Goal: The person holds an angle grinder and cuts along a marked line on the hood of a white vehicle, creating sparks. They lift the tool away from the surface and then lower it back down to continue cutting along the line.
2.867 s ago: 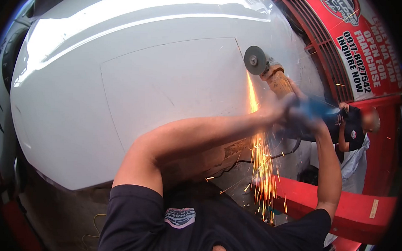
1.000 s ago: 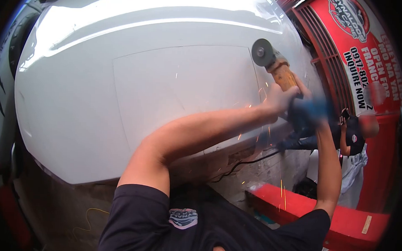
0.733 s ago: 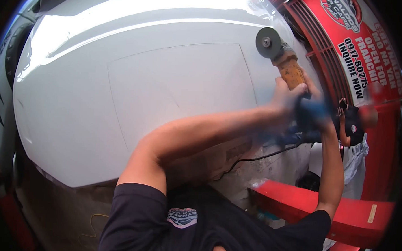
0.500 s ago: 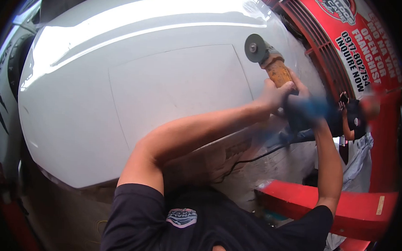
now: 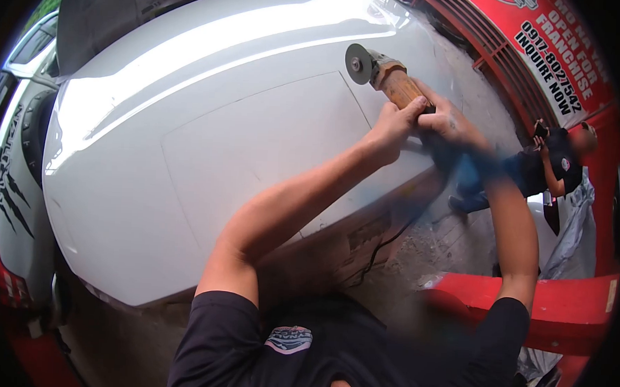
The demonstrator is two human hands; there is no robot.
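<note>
An orange angle grinder (image 5: 400, 87) with a grey disc (image 5: 358, 63) is held up over a white car panel (image 5: 257, 136). My left hand (image 5: 394, 128) is closed round the grinder's body near its rear. Beside it my right hand (image 5: 446, 120) also grips the rear of the tool, its lower part blurred. The disc points to the upper left and appears apart from the panel. Thin rectangular lines mark the panel's surface. A black cord (image 5: 380, 248) hangs below.
Another person (image 5: 550, 162) in dark clothes stands at the right, hands round a small dark object. A red metal beam (image 5: 540, 304) crosses the lower right. A red sign (image 5: 565, 49) is at the upper right, and another vehicle (image 5: 14, 153) at the left.
Both hands and the grinder have moved left and slightly up in the view. The camera view has shifted, showing more of the vehicle at the left and of the other person.
</note>
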